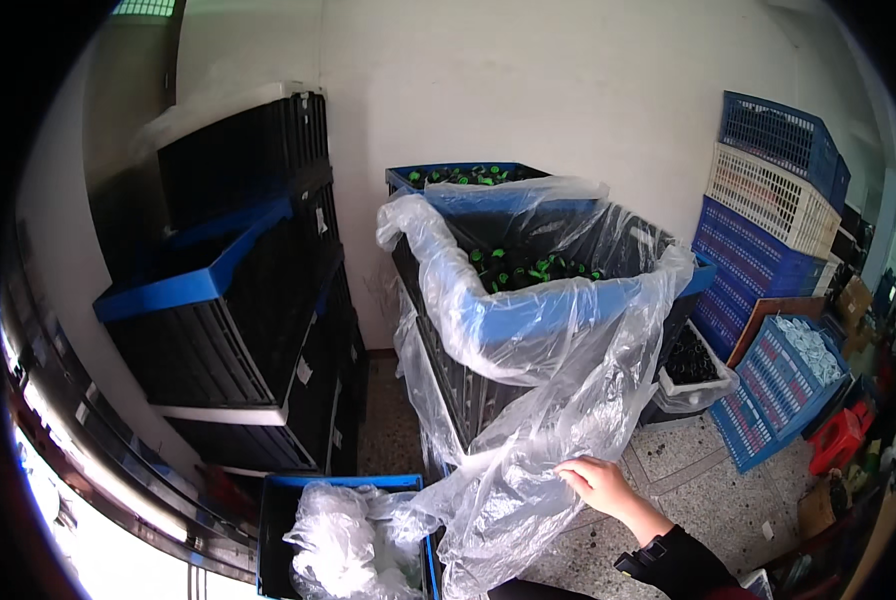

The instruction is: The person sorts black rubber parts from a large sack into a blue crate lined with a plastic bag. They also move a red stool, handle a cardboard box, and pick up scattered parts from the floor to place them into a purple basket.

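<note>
My right hand (pixel 603 487) comes in from the lower right in a black sleeve. Its fingers are closed at the edge of a clear plastic liner bag (pixel 528 490), which hangs in loose folds toward me. The liner is draped over the blue rim of a tall black crate (pixel 558 312). Inside that crate lie many small black and green parts (pixel 533 270). My left hand is not in view. A dark piece of clothing shows at the lower edge, below the plastic.
At lower left, a blue-rimmed black crate (pixel 343 481) holds crumpled clear plastic (pixel 338 540). Black crates (pixel 218 350) are stacked on the left. Another crate of parts (pixel 468 176) stands behind. Blue and white baskets (pixel 768 200), a tilted blue basket (pixel 768 400) and a red stool (pixel 838 440) are right.
</note>
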The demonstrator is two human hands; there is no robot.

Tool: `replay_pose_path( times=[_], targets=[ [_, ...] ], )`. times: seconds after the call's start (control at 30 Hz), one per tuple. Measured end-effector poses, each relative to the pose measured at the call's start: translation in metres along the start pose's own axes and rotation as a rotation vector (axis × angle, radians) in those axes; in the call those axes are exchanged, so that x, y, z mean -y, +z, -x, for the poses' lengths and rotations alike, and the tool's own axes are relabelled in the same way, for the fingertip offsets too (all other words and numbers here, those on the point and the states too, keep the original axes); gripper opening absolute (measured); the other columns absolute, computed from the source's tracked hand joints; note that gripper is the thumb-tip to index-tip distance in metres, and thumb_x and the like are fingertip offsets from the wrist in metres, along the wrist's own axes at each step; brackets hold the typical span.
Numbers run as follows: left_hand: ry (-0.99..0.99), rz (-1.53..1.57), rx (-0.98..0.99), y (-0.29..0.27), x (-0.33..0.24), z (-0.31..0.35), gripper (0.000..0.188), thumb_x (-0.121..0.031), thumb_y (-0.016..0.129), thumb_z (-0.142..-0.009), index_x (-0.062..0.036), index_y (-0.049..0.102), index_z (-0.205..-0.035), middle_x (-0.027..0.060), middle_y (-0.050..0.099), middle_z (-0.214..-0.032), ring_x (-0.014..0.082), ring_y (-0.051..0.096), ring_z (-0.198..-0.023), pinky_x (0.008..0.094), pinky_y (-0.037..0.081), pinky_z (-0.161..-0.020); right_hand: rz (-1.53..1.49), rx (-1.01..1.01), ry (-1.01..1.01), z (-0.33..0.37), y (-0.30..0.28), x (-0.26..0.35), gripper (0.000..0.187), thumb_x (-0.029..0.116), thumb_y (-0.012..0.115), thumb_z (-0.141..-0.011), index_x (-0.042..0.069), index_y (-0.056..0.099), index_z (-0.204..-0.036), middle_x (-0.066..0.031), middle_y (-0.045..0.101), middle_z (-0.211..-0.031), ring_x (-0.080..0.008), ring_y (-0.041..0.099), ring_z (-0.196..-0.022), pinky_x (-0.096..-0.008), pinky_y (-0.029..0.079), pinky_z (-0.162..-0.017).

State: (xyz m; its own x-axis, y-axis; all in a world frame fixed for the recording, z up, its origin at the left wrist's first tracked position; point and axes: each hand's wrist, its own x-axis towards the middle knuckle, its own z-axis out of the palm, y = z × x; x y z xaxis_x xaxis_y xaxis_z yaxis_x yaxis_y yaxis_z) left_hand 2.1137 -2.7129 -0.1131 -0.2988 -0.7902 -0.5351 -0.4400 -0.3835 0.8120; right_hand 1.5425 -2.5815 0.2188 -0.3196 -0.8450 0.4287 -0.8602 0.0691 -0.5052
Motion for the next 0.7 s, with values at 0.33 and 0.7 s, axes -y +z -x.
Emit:
replay_pose_path(
  times=[0.33, 0.7],
  targets=[
    [0.674, -0.241, 0.042, 0.061, -0.382, 0.016, 0.049, -0.011, 0.055, -0.085, -0.0027, 0.039, -0.13, 0.01, 0.047, -0.126, 0.0186, 0.051, -0.105, 0.0281, 0.044, -0.084, 0.387, -0.547, -0.078, -0.122, -0.12, -0.08, 0.036, 0.013, 0.058, -0.081, 0.005, 0.051, -0.115, -0.015, 0.051, -0.112, -0.0293, 0.049, -0.104, -0.0383, 0.037, -0.088],
    [0.952, -0.332, -0.235, 0.071, -0.584, -0.038, 0.062, -0.033, 0.063, -0.081, -0.006, 0.038, -0.13, 0.0176, 0.036, -0.131, 0.0256, 0.05, -0.107, 0.0359, 0.042, -0.088, 0.684, -0.421, -0.175, -0.192, -0.131, -0.109, 0.039, 0.025, 0.04, -0.091, -0.004, 0.043, -0.116, -0.0216, 0.048, -0.11, -0.0346, 0.045, -0.105, -0.0467, 0.029, -0.097]
  ],
)
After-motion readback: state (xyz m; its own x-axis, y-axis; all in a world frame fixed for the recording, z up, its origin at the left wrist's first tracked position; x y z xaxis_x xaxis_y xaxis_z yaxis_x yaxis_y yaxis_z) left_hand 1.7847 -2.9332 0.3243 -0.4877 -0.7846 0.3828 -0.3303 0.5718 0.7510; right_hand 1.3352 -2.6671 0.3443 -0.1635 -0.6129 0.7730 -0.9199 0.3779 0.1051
